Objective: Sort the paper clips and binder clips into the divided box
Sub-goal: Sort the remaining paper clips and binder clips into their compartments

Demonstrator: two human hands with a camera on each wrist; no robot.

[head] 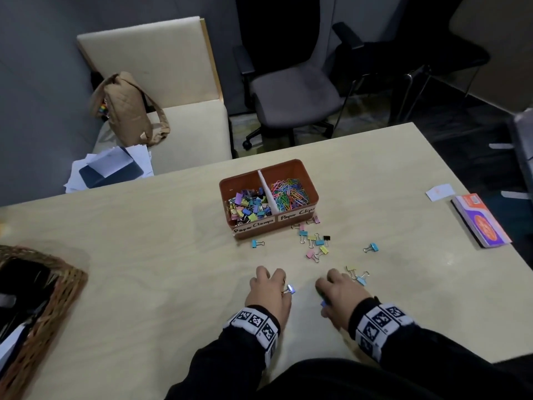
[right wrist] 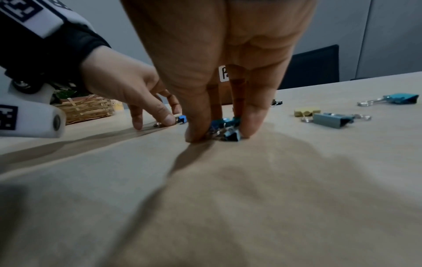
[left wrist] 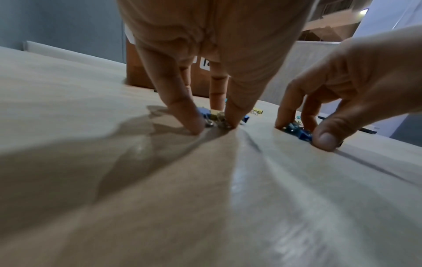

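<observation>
Coloured binder clips (head: 315, 243) are lying loose on the table (head: 144, 255) just before the divided box (head: 310, 180); left hand (head: 269, 293) is pinching a small cluster (left wrist: 213, 118), right hand (head: 343, 293) is pinching blue ones (right wrist: 224, 128), fingertips touching tabletop

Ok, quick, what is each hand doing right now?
Left hand: fingertips pinching small blue and yellow metal binder clips on the table.
Right hand: fingers curled round a bunch of blue binder clips.
</observation>
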